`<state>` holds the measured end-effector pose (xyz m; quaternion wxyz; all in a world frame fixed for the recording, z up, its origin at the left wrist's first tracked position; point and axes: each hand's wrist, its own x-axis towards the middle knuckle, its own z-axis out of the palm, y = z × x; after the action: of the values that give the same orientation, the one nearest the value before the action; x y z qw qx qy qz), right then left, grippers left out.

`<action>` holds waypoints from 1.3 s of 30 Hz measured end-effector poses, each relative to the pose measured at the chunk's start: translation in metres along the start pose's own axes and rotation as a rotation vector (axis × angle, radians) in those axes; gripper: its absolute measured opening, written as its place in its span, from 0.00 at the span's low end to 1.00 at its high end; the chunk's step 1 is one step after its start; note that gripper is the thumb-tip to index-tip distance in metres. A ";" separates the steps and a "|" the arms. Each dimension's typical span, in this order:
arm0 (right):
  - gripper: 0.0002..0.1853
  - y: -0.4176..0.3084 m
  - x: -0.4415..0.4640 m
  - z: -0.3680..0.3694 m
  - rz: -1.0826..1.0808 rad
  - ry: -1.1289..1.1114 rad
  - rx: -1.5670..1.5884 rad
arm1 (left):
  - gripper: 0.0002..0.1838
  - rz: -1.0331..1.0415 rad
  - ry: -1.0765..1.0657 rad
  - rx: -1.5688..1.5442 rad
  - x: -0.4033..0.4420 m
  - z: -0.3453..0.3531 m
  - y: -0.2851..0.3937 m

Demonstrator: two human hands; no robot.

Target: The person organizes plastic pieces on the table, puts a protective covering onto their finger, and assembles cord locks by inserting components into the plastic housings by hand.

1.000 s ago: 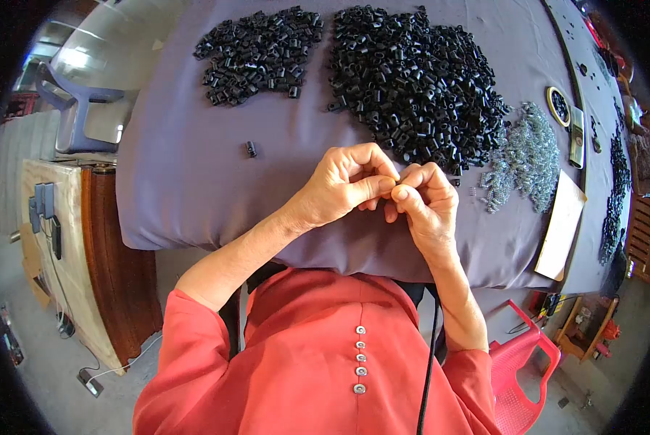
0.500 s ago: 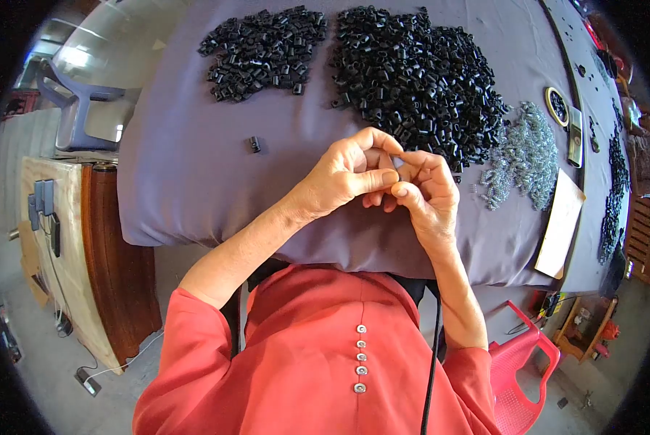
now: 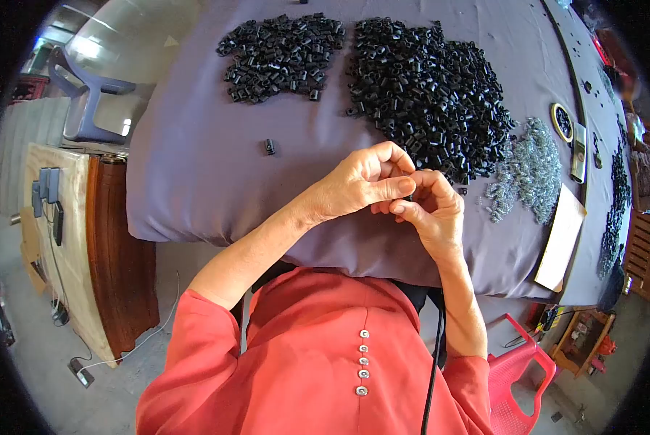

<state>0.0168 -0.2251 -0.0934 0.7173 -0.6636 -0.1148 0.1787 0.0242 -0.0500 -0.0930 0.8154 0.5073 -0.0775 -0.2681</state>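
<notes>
My left hand (image 3: pixel 361 185) and my right hand (image 3: pixel 435 210) meet at the fingertips over the near part of the grey cloth. Between them a small dark piece (image 3: pixel 410 196) shows in part; both hands pinch around it. Just beyond lies a large pile of black tubular pieces (image 3: pixel 426 94), with a smaller pile (image 3: pixel 281 58) of the same kind to its left. One single black piece (image 3: pixel 270 146) lies apart on the cloth. Right of the large pile is a heap of small clear or silvery parts (image 3: pixel 531 170).
The cloth-covered table (image 3: pixel 194 181) spans the view. At its right are a tape roll (image 3: pixel 561 122), a metal-coloured box (image 3: pixel 578 152) and a pale board (image 3: pixel 561 239). A red chair (image 3: pixel 513 384), a grey chair (image 3: pixel 93 109) and a wooden cabinet (image 3: pixel 122 254) stand around it.
The fingers have shifted around the small piece, which now shows dark between them. The whole view has shifted slightly, moving the piles right and down in the picture.
</notes>
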 end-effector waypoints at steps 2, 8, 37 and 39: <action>0.12 -0.002 0.000 0.002 -0.017 0.010 -0.025 | 0.15 0.010 -0.021 0.009 0.001 0.001 0.000; 0.11 -0.001 -0.001 0.004 -0.057 0.046 -0.144 | 0.13 0.017 -0.029 0.013 0.000 0.004 -0.001; 0.09 -0.043 -0.008 -0.360 0.061 0.953 -0.684 | 0.05 0.188 0.645 1.216 -0.042 -0.030 0.030; 0.09 -0.038 -0.010 -0.356 0.072 0.947 -0.687 | 0.05 0.217 0.653 1.220 -0.043 -0.031 0.027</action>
<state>0.1546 -0.5558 -0.0875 0.4276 -0.8692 0.1895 -0.1605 0.0103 0.0058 -0.0777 0.3886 0.9184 -0.0155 0.0723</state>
